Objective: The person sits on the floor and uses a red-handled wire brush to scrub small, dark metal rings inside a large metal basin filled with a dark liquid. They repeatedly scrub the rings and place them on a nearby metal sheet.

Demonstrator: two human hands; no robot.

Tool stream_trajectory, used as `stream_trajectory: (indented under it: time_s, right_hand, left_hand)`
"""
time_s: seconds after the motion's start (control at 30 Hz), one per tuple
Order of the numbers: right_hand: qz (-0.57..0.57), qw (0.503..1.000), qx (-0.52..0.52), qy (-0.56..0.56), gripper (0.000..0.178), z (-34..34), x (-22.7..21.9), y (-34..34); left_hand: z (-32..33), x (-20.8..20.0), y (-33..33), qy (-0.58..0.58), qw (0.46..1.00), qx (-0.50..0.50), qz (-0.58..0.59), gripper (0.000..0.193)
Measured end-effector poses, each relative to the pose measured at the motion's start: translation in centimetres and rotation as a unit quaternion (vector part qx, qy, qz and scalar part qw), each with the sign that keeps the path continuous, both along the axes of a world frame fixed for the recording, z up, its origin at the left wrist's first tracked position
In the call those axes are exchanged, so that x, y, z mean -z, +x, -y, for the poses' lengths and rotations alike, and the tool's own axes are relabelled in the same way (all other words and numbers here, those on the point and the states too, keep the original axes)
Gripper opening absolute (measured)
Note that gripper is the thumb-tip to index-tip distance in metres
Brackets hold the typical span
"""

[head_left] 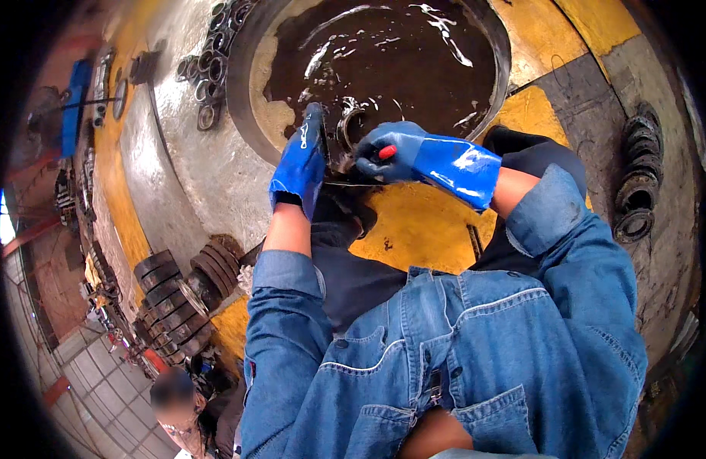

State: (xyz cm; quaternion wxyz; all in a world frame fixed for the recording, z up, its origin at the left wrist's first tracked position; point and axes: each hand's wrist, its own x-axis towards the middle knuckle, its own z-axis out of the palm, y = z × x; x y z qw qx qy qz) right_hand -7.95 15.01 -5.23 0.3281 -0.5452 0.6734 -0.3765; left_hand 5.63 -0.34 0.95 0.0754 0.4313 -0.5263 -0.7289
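My left hand (303,153), in a blue rubber glove, points its straight fingers up beside a dark, wet metal ring (353,126). The ring stands at the near edge of a big round basin (242,76) of dark, shiny liquid. My right hand (395,153), gloved in blue as well, is closed around a tool with a red handle end (387,153). The working end of this tool is hidden, so its kind does not show. Below the ring, between the gloves, the area is dark and hard to make out.
Several metal rings (209,73) cluster left of the basin. Stacks of thick dark discs (173,294) lie at the lower left, near a person (186,421). A row of dark rings (637,191) lies at the right. Yellow floor (414,222) shows between my legs.
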Motion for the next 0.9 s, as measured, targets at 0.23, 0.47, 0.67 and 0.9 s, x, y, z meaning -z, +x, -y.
stream_trajectory:
  time_s: [0.23, 0.47, 0.67, 0.9]
  right_hand:
    - [-0.114, 0.981, 0.023, 0.159, 0.029, -1.5, 0.5, -2.8]
    - [0.325, 0.914, 0.238, 0.05, 0.039, 0.9, -3.5, -2.7]
    - [0.305, 0.91, 0.212, 0.181, 0.045, 3.2, 0.8, -0.2]
    - [0.105, 0.963, 0.107, 0.225, 0.04, -0.1, -1.1, 0.3]
  left_hand:
    - [0.4, 1.8, -0.2, -0.021, 0.999, -0.006, -0.048, 0.054]
    - [0.2, 1.4, 0.1, 0.002, 0.999, -0.029, -0.038, 0.055]
    - [1.5, 3.7, 0.5, 0.002, 0.995, -0.014, -0.095, 0.055]
    - [2.1, 5.6, 0.1, 0.124, 0.987, -0.062, -0.079, 0.052]
